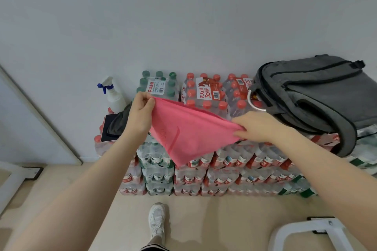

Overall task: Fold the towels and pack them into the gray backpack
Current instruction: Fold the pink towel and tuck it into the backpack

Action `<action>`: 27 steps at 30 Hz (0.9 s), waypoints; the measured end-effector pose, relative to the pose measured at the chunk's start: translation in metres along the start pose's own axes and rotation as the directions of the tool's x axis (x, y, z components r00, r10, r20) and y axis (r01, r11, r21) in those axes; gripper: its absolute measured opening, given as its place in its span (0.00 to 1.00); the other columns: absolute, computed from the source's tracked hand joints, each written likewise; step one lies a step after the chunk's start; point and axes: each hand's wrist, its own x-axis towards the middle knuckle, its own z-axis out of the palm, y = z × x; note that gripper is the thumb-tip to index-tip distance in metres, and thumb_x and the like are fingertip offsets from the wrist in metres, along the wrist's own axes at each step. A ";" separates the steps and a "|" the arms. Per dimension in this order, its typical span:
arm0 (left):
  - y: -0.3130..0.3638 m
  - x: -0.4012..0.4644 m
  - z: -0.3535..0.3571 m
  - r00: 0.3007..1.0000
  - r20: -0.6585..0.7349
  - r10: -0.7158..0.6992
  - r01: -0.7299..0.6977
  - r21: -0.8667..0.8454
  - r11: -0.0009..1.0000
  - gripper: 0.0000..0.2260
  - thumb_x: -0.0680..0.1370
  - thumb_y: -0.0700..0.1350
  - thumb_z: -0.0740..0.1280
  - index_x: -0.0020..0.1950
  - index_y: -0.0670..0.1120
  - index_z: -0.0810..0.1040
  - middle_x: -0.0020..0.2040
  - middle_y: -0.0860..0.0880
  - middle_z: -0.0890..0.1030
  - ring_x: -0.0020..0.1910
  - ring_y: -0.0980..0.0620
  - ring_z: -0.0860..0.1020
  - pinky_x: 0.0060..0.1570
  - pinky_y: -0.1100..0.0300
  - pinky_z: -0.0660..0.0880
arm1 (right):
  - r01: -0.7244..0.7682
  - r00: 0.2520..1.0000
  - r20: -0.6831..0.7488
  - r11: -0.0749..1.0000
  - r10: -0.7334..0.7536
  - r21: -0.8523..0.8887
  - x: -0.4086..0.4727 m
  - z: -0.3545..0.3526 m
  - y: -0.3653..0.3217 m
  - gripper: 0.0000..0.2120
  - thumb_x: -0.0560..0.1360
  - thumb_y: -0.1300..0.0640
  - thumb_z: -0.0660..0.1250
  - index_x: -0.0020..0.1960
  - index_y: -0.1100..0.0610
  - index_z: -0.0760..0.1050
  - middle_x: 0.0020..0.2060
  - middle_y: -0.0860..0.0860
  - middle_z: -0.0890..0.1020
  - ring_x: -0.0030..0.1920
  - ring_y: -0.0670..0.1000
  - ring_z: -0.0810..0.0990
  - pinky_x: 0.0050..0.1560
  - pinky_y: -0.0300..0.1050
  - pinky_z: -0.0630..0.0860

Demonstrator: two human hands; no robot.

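Head view: left hand (pixel 140 114) and right hand (pixel 259 126) each pinch a corner of the pink towel (pixel 183 134), which hangs between the fingers. Keep the top edge taut; bring corners together evenly. The gray backpack (pixel 318 96) lies just beyond the right fingers.

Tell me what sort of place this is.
Probably a storeroom or office supply corner: shrink-wrapped packs of bottled water are stacked several layers high against a bare wall, with a spray bottle on top and a gray backpack resting on the stack.

We are seeing the gray fabric backpack (pixel 318 96) running off the right edge, the pink cloth towel (pixel 187 134) hiding bottle packs behind.
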 end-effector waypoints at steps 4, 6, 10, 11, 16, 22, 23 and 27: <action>-0.011 0.007 -0.006 1.000 -0.020 -0.020 0.018 -0.084 0.996 0.11 0.80 0.40 0.57 0.40 0.53 0.69 0.39 0.54 0.69 0.38 0.57 0.66 0.40 0.63 0.63 | 0.127 0.991 0.040 0.990 -0.124 -0.066 0.001 0.006 0.000 0.11 0.77 0.44 0.58 0.43 0.50 0.62 0.34 0.43 0.68 0.35 0.46 0.69 0.31 0.38 0.64; -0.015 0.016 -0.008 0.999 -0.020 -0.031 0.028 -0.114 0.993 0.11 0.80 0.39 0.57 0.40 0.53 0.69 0.38 0.53 0.69 0.37 0.57 0.66 0.39 0.63 0.63 | 0.137 0.989 -0.034 0.984 -0.141 -0.112 0.009 0.004 0.004 0.09 0.78 0.44 0.55 0.47 0.49 0.64 0.41 0.44 0.68 0.39 0.47 0.72 0.31 0.38 0.64; -0.026 0.047 -0.008 0.998 -0.013 -0.055 0.054 -0.050 0.997 0.12 0.79 0.39 0.58 0.38 0.52 0.69 0.35 0.53 0.68 0.34 0.57 0.65 0.35 0.62 0.62 | 0.018 0.997 -0.076 0.997 -0.025 -0.080 0.041 0.000 0.018 0.12 0.79 0.49 0.53 0.57 0.48 0.72 0.46 0.47 0.70 0.44 0.48 0.75 0.37 0.41 0.69; -0.029 0.056 -0.007 0.998 -0.005 -0.057 0.057 -0.007 0.998 0.12 0.79 0.39 0.58 0.38 0.52 0.69 0.35 0.53 0.69 0.34 0.56 0.65 0.34 0.62 0.62 | -0.022 0.997 -0.078 1.000 0.020 -0.020 0.052 -0.002 0.022 0.11 0.78 0.50 0.55 0.55 0.48 0.74 0.45 0.47 0.70 0.42 0.47 0.74 0.37 0.40 0.69; -0.039 0.111 0.002 0.997 0.057 -0.055 0.040 0.238 0.971 0.10 0.79 0.40 0.58 0.39 0.51 0.69 0.38 0.52 0.74 0.40 0.52 0.71 0.43 0.57 0.68 | -0.208 0.973 -0.006 0.883 0.232 0.421 0.110 -0.012 0.046 0.13 0.73 0.63 0.62 0.31 0.54 0.67 0.32 0.47 0.71 0.33 0.47 0.70 0.31 0.38 0.61; -0.035 0.185 0.011 0.999 0.047 0.017 -0.033 0.377 0.926 0.03 0.78 0.40 0.59 0.46 0.47 0.72 0.38 0.54 0.73 0.38 0.53 0.71 0.37 0.61 0.67 | -0.145 0.973 -0.111 0.911 0.203 0.387 0.171 -0.027 0.068 0.14 0.69 0.60 0.67 0.32 0.50 0.63 0.33 0.45 0.71 0.37 0.50 0.71 0.36 0.45 0.65; -0.034 0.194 0.011 0.998 0.061 0.025 -0.047 0.391 0.919 0.03 0.78 0.40 0.60 0.47 0.46 0.72 0.39 0.53 0.74 0.39 0.53 0.71 0.37 0.63 0.67 | -0.093 0.986 -0.096 0.933 0.134 0.348 0.179 -0.031 0.069 0.16 0.68 0.59 0.68 0.32 0.49 0.61 0.33 0.44 0.70 0.38 0.50 0.71 0.37 0.46 0.65; -0.038 0.223 0.013 0.997 0.081 -0.001 -0.033 0.416 0.909 0.05 0.78 0.40 0.59 0.50 0.45 0.73 0.47 0.49 0.76 0.44 0.47 0.74 0.46 0.56 0.70 | 0.073 0.996 -0.039 0.996 -0.075 -0.055 0.197 -0.043 0.076 0.10 0.69 0.50 0.68 0.34 0.50 0.69 0.40 0.44 0.70 0.43 0.49 0.69 0.42 0.44 0.62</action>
